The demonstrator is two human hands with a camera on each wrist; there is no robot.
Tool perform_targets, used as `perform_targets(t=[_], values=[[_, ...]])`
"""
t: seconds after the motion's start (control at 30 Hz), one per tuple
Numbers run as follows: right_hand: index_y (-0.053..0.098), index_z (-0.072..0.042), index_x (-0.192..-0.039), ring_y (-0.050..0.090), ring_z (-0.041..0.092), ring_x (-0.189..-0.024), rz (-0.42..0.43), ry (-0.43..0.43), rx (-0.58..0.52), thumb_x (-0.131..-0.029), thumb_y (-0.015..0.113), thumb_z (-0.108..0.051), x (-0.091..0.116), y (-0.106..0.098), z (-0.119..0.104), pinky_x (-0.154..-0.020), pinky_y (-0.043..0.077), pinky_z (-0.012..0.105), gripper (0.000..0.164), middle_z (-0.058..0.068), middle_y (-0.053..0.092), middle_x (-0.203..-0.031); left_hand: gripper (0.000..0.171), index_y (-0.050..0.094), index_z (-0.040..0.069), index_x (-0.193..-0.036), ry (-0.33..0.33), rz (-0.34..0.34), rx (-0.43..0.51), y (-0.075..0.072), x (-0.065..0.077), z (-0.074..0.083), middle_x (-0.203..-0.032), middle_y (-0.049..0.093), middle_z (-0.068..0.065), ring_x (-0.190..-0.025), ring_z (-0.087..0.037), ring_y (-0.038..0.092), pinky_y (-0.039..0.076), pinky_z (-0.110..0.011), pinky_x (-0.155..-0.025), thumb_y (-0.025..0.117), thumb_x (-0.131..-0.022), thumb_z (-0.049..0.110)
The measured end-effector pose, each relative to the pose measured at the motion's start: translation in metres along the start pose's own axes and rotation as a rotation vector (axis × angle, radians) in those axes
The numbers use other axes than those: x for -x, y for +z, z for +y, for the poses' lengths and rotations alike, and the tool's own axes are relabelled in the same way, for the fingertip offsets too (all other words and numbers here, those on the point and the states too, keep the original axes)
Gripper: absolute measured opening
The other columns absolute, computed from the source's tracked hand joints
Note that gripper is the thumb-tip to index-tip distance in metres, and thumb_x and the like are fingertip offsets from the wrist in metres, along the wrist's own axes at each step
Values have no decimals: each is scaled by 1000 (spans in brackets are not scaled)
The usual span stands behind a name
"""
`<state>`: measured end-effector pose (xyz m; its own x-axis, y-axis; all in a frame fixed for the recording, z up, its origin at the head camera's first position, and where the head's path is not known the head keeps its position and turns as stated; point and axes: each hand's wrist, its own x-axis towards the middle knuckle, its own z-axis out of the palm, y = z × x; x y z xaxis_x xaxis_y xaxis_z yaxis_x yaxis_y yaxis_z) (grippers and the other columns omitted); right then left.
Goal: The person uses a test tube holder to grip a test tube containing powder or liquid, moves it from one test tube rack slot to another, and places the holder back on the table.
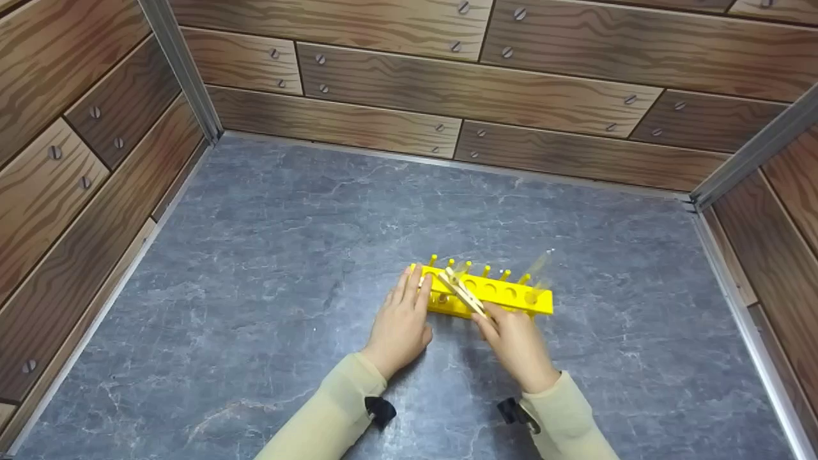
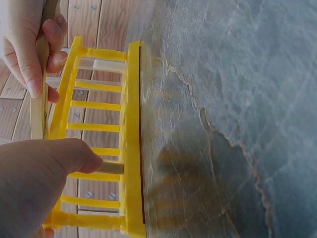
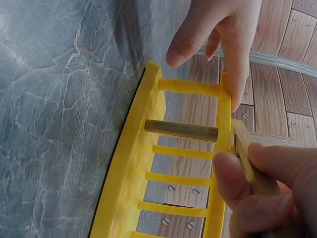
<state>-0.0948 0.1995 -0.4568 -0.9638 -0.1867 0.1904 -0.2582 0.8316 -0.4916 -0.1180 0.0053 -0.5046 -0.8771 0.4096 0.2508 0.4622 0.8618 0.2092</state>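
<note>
A yellow test tube rack (image 1: 543, 302) with a row of round holes and upright pegs stands between the hands. My left hand (image 1: 399, 329) rests straight fingers on its left end; the right wrist view shows the thumb apart from the rack. Between thumb and fingers, my right hand (image 1: 517, 342) pinches a wooden test tube clamp (image 1: 471, 300), slanted across the rack's top. The clamp's front end lies over the holes near the left hand. Below it, a brownish-looking test tube (image 3: 181, 130) stands in the rack. At the rack's right end stands a clear test tube (image 1: 537, 287).
The rack stands on a grey-blue marbled tabletop (image 1: 255, 268). Wood-patterned panels (image 1: 383, 83) wall in the back and both sides, with metal strips along the edges. Black wrist straps (image 1: 381, 412) sit over the pale sleeves.
</note>
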Motion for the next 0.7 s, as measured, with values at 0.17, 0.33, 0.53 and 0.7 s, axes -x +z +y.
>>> perform_targets(t=[0.17,0.33,0.53,0.7], values=[[54,-18,-70,31,4,-41,3,5,-4,-89,62,-17,0,0,0,-39,27,22,22,-12,39,-52,81,25,0,-146,6,5,-7,1,1,0,-152,18,-20,-139,-33,15,33,-46,-104,64,-79,26],[55,-17,-70,31,4,-42,-5,18,-9,-89,63,-17,-1,0,0,-39,28,22,21,-11,40,-52,81,25,0,-146,6,-2,-14,1,0,-1,-152,16,-20,-139,-33,15,33,-46,-104,64,-80,27],[54,-16,-69,31,4,-43,-4,10,1,-89,63,-16,0,0,0,-40,28,22,22,-10,40,-53,83,24,0,-146,3,-7,-12,1,1,-1,-152,16,-20,-139,-34,15,31,-46,-105,65,-80,28],[56,-14,-69,34,5,-44,-13,4,1,-90,62,-18,0,-1,-1,-41,30,23,22,-10,42,-54,84,24,0,-146,3,-5,-8,1,1,-1,-152,17,-20,-139,-34,16,30,-46,-106,66,-80,28]])
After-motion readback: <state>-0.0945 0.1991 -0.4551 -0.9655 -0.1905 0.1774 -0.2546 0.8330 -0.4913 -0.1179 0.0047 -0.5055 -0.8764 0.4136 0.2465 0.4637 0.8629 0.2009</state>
